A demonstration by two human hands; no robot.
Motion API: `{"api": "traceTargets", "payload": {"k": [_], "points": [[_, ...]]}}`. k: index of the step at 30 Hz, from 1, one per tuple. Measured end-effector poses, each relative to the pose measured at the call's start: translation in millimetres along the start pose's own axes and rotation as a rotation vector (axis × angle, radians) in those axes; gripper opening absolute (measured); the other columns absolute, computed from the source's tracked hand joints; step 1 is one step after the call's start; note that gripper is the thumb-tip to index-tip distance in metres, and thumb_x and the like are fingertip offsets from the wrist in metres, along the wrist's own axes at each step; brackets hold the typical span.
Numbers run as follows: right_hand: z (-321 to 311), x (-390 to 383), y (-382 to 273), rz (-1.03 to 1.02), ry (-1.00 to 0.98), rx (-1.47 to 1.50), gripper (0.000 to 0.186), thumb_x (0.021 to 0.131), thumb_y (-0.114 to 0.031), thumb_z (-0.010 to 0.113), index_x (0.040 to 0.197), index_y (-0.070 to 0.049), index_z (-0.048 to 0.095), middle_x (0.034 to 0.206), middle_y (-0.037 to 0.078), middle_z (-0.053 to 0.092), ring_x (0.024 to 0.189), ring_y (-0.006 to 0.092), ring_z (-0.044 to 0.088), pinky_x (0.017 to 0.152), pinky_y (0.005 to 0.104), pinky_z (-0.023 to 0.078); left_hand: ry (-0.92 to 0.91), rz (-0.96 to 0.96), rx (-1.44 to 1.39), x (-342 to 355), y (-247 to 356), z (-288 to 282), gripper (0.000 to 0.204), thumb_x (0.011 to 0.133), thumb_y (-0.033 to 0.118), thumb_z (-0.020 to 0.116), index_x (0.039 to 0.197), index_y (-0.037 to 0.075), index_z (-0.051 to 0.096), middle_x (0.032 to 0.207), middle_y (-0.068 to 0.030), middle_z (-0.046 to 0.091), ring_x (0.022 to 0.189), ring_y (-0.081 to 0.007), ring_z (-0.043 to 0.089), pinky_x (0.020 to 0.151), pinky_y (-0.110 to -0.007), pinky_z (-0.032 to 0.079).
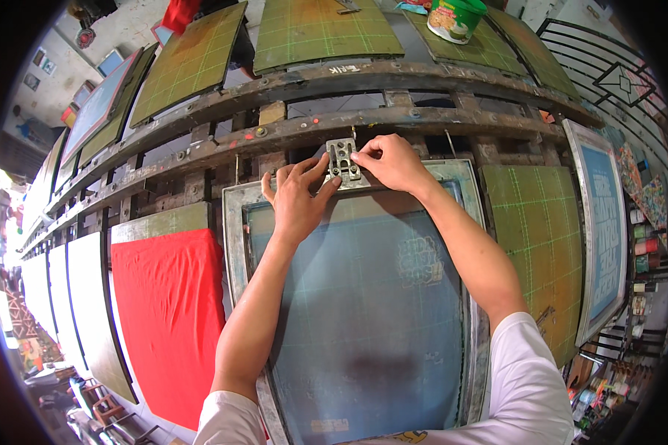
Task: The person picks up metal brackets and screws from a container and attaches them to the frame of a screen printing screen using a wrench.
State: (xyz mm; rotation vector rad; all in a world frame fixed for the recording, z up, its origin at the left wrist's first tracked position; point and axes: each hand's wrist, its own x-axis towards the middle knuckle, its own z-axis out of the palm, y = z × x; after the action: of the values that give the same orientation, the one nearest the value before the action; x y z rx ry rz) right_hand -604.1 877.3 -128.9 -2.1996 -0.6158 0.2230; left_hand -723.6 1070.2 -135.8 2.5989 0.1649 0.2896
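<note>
A silk-screen frame [476, 334] with a grey metal border and bluish mesh lies in front of me, faint lettering showing at its upper right. At the middle of its far edge sits a metal bracket [343, 161] with slots and bolts. My left hand [298, 194] touches the bracket's left side and lower edge, fingers spread. On the other side, my right hand [392, 162] is closed in a pinch against the bracket's right edge; whatever is between the fingertips is too small to make out.
Long steel rails [297, 132] run across beyond the frame. A red cloth [169, 315] covers a board at left; a green gridded board [534, 245] is at right. Another screen frame [580, 297] leans farther right. A green-and-white tub [455, 21] stands on a far board.
</note>
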Motion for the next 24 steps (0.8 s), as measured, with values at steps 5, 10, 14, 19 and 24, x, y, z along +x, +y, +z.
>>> {"api": "traceTargets", "payload": {"k": [5, 10, 14, 19, 24], "points": [[-2, 4, 3, 0.040, -0.050, 0.016, 0.033, 0.089, -0.037, 0.074, 0.086, -0.005, 0.079, 0.082, 0.014, 0.076, 0.079, 0.0330, 0.073, 0.082, 0.0427, 0.055, -0.005, 0.005, -0.007, 1, -3, 0, 0.051, 0.095, 0.046, 0.070, 0.142, 0.027, 0.064, 0.138, -0.0001, 0.064, 0.133, -0.0236, 0.050, 0.121, -0.059, 0.006], [-2, 3, 5, 0.027, -0.030, 0.015, 0.034, 0.089, -0.038, 0.075, 0.083, -0.004, 0.078, 0.088, 0.015, 0.077, 0.085, 0.0334, 0.073, 0.083, 0.0438, 0.055, -0.004, 0.012, -0.027, 1, -4, 2, 0.052, 0.095, 0.045, 0.070, 0.142, 0.027, 0.064, 0.137, 0.0003, 0.065, 0.132, -0.0228, 0.051, 0.121, -0.059, 0.006], [-2, -4, -7, -0.085, 0.110, -0.070, 0.025, 0.087, -0.033, 0.077, 0.087, -0.008, 0.078, 0.086, 0.010, 0.072, 0.086, 0.0298, 0.069, 0.084, 0.0442, 0.051, -0.009, 0.005, -0.018, 2, -5, 0, 0.052, 0.095, 0.045, 0.070, 0.142, 0.026, 0.064, 0.137, 0.0005, 0.065, 0.132, -0.0229, 0.051, 0.120, -0.058, 0.005], [5, -15, -37, -0.574, 0.136, -0.117, 0.016, 0.083, -0.024, 0.080, 0.096, -0.014, 0.077, 0.087, 0.003, 0.060, 0.089, 0.0232, 0.061, 0.084, 0.0409, 0.044, -0.014, 0.005, -0.052, -1, -6, 0, 0.053, 0.094, 0.046, 0.070, 0.142, 0.025, 0.064, 0.139, -0.0001, 0.064, 0.134, -0.0242, 0.050, 0.120, -0.059, 0.006], [13, -12, -28, -0.565, 0.104, -0.233, 0.012, 0.085, -0.020, 0.079, 0.095, -0.013, 0.076, 0.092, 0.001, 0.059, 0.096, 0.0212, 0.059, 0.089, 0.0395, 0.041, -0.019, 0.010, -0.045, 1, -5, 0, 0.053, 0.093, 0.045, 0.071, 0.142, 0.025, 0.064, 0.140, -0.0021, 0.063, 0.134, -0.0261, 0.049, 0.119, -0.060, 0.006]]}}
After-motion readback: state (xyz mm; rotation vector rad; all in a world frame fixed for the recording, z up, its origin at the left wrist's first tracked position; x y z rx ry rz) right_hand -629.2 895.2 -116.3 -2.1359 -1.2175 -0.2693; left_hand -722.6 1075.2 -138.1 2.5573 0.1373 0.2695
